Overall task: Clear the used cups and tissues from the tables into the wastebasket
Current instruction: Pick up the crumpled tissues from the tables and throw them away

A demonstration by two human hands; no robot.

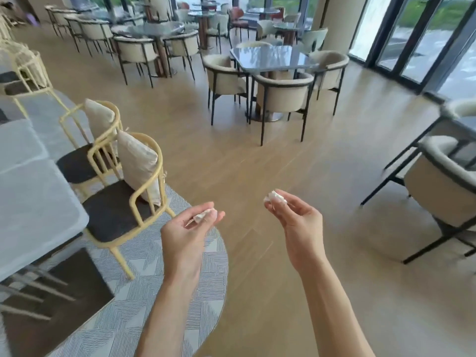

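Wood floor (pixel 296 253) runs under and well ahead of both hands. Left of the left hand, a long pale counter (pixel 31 202) with a bare top, and beneath it a grey patterned rug (pixel 154 292) whose rounded edge reaches under the left forearm. Far ahead of the hands, a square dark glossy table (pixel 270 57) ringed by cream barrel chairs on black legs; more of the same tables and chairs behind it, blurred. To the right of the right hand, another cream barrel chair (pixel 438 181), partly cut off. Just left of the left hand, a yellow-framed chair (pixel 123 210) with dark seat, a cream cushion (pixel 136 163) standing against its back; a second like chair beyond it.

Left hand (pixel 190 228), palm up, fingers curled, pinches a small crumpled white tissue (pixel 202 216) between thumb and fingertips. Right hand (pixel 296 220), raised at like height, well apart from the left, grips a second tissue wad (pixel 275 197) at its fingertips. Both tissues held in the air above the floor, touching nothing else.
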